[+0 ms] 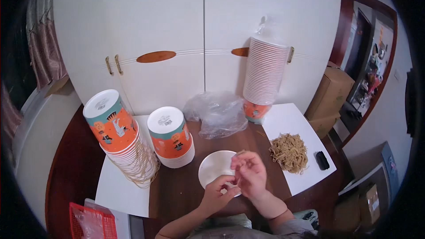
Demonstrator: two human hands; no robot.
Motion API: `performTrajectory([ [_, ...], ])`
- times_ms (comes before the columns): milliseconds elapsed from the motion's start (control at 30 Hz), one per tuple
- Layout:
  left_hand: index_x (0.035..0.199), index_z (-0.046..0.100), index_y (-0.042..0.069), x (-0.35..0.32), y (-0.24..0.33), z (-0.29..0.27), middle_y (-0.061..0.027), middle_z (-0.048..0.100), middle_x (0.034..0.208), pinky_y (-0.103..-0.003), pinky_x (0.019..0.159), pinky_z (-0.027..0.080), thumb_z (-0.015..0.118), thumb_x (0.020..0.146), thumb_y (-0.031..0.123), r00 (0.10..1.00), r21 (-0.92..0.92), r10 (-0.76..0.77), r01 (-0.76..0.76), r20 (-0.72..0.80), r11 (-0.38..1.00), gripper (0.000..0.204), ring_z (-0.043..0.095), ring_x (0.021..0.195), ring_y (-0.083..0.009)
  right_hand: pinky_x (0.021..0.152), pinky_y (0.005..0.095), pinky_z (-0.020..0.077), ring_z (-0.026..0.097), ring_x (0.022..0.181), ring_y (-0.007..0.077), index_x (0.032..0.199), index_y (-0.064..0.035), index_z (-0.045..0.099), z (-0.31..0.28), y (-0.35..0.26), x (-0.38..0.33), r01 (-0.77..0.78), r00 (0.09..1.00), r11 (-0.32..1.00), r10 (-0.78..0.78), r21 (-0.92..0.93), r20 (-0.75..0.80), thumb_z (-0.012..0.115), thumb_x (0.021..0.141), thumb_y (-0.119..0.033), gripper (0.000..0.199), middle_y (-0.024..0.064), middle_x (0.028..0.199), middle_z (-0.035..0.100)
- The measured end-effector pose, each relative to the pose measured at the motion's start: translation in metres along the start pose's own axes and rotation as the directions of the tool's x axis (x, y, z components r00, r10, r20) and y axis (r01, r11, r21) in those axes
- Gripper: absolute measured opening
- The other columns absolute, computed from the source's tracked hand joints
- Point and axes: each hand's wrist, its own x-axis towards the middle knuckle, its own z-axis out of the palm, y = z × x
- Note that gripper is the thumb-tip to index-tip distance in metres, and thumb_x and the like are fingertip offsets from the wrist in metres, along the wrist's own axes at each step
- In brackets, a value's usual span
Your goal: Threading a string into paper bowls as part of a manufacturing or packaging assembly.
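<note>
Brown cartons (pixel 333 92) stacked far right

Soft even daylight; fisheye bending, dark rim; hands perhaps blurred.

White round lid (pixel 215 167): plain, shallow, held tilted just above the brown tabletop (pixel 177 190), lower centre of the frame. Its lower right edge is covered by the left hand (pixel 217 193) and right hand (pixel 250 175), which meet there.

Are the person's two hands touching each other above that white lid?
Touching. In the head view the left hand has its fingertips pressed against the right hand, with no gap between them, over the white lid.
</note>
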Motion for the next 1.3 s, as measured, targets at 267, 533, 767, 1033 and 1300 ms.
performTrajectory([
  [267,0.081,0.063,0.003,0.002,0.008,-0.017,-0.0092,0.061,0.072,-0.024,0.054,0.046,0.062,0.075,0.008,0.999,0.34,0.011,0.002,-0.037,0.94,0.008,0.06,0.063,-0.0136,0.086,0.0286,0.0374,0.045,0.099,0.0153,0.112,0.0001,0.043,-0.014,0.015,-0.019,-0.014,0.994,0.971,0.04,-0.24,0.102,0.047,0.081,0.002,0.032,0.0089,0.108,0.046],
  [533,0.073,0.062,0.011,-0.002,0.002,-0.072,-0.0005,0.059,0.07,-0.027,0.055,0.046,0.064,0.069,0.017,0.966,0.929,0.232,-0.184,0.111,0.321,0.007,0.057,0.068,-0.0164,0.059,0.0332,0.0469,0.056,0.065,0.0234,0.085,-0.0085,0.062,-0.032,-0.011,-0.01,0.114,0.993,0.03,-0.007,-0.993,0.114,0.059,0.072,-0.012,0.014,0.0081,0.073,0.057],
  [767,0.076,0.059,0.011,0.003,0.018,-0.061,0.0002,0.055,0.071,-0.026,0.055,0.046,0.058,0.061,0.013,0.89,0.895,0.277,-0.415,0.363,0.162,0.015,0.054,0.068,-0.0146,0.07,0.034,0.0459,0.057,0.081,0.0292,0.114,-0.0025,0.041,-0.016,0.026,-0.017,0.324,0.884,0.526,0.127,-0.786,0.449,0.056,0.08,-0.016,0.04,0.0145,0.099,0.053],
  [1033,0.076,0.059,0.01,0.004,0.018,-0.074,0.0004,0.055,0.071,-0.025,0.057,0.046,0.058,0.06,0.012,0.886,0.905,0.322,-0.396,0.333,0.156,0.016,0.055,0.07,-0.0135,0.056,0.0332,0.0455,0.058,0.063,0.0245,0.094,-0.0025,0.054,-0.013,0.033,-0.018,0.056,0.91,0.451,0.344,-0.891,0.232,0.056,0.081,-0.013,0.017,0.0115,0.075,0.058],
  [1300,0.112,0.047,0.001,0.02,-0.04,-0.095,-0.012,0.052,0.095,-0.027,0.059,0.045,0.067,0.071,0.029,0.988,0.637,0.141,-0.072,-0.058,0.768,0.054,0.054,0.066,-0.017,0.051,0.0331,0.0472,0.057,0.056,0.0241,0.081,-0.0077,0.059,-0.011,0.029,-0.024,0.239,0.936,0.215,0.208,-0.947,0.283,0.06,0.07,-0.009,0.011,0.0074,0.065,0.056],
])
